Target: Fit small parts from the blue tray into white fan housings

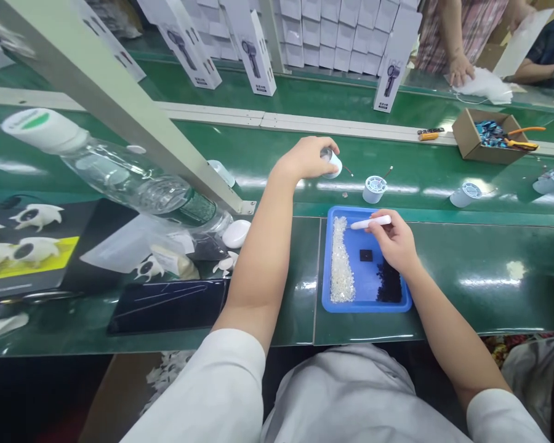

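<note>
My left hand (310,157) is closed around a pale blue cylindrical part (333,167) with a short wire, out on the green bench beyond the tray. My right hand (392,241) grips a white pen-like tool (372,223), its tip pointing left over the blue tray (364,307). Inside the tray, small clear-white pieces (341,264) lie along the left side. A heap of small black pieces (388,284) sits at the lower right, and a black square piece (365,255) lies near the middle. Just right of my left hand stands another pale blue cylinder (374,189) with a wire.
More blue cylinders (465,194) stand to the right. An open cardboard box (482,135) holds blue packets and orange-handled pliers. A slanted metal post (166,129) and a plastic bottle (138,178) are at left. Across the bench, a co-worker's hand (460,69) touches white material.
</note>
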Motion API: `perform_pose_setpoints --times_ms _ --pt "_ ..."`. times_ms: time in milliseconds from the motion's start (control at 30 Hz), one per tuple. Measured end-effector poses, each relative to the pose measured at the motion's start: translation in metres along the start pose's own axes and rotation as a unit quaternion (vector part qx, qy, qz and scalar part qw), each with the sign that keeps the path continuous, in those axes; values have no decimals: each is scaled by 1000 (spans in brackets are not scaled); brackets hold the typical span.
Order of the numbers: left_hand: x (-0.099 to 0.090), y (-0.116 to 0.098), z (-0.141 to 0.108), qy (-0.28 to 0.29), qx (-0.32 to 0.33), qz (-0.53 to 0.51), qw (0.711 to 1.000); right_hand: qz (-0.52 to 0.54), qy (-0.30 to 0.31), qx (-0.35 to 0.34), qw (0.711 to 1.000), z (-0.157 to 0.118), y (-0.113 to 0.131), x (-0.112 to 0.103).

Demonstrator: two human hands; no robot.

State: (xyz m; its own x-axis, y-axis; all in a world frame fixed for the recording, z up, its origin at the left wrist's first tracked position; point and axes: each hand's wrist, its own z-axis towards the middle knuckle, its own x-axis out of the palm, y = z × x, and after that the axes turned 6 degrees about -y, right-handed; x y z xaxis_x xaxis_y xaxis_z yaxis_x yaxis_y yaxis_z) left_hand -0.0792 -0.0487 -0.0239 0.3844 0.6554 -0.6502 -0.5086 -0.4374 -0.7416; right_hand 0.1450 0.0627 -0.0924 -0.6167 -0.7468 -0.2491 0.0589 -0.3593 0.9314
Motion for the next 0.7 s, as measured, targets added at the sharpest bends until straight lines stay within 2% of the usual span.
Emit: perform_pose_setpoints --times_ms 100,300,433,600,700 --pt "-3 1 0 -8 12 0 1000 7 3 1 1000 0 -1 -1" --pt "-1 -3 0 -11 -17 -27 999 7 -3 4 1000 1 -3 -2" --pt "0 -3 1 -4 -7 -22 1000 -6 -16 -2 1000 0 -1 -2" --pt "1 -5 0 -13 -14 -49 999 -77 -31 -50 995 0 8 -6" --pt "0 -10 -3 -46 -27 -64 997 -124 -89 -98 983 4 11 -14"
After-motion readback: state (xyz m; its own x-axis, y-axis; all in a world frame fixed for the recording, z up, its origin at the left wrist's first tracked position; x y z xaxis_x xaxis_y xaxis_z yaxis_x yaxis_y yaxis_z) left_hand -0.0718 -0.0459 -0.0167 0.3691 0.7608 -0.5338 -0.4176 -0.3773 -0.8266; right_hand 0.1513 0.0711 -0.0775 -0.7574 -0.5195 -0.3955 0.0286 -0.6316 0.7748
